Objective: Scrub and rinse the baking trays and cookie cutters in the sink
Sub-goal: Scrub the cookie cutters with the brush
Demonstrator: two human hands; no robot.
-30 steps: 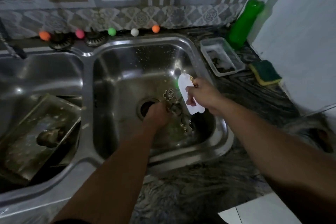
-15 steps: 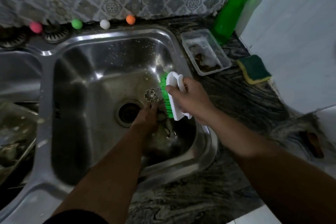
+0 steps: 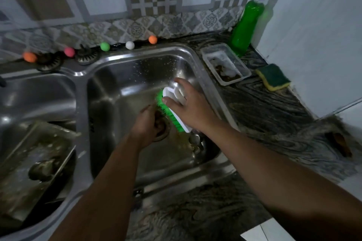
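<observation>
— Over the right basin of the sink [image 3: 201, 68], what are the hands doing?

— Right hand [image 3: 193, 106] grips a white scrub brush [image 3: 172, 94] with green bristles, thumb on one side, fingers wrapped over the back. Bristles face the left hand [image 3: 147, 123], which is curled around something small and dark above the drain; too blurred to say whether it is a cookie cutter. More small metal pieces [image 3: 195, 141] lie on the basin floor just beside the brush.

— And the trays?

— One dirty baking tray [image 3: 29, 172] sits tilted in the left basin.

— The surroundings?

— A dark marbled counter [image 3: 274, 123] carries a clear plastic container [image 3: 225, 64], a green-and-yellow sponge [image 3: 273, 77] and a green soap bottle [image 3: 245, 25] in the corner. Coloured balls [image 3: 104, 46] line the ledge under a patterned tile wall.
</observation>
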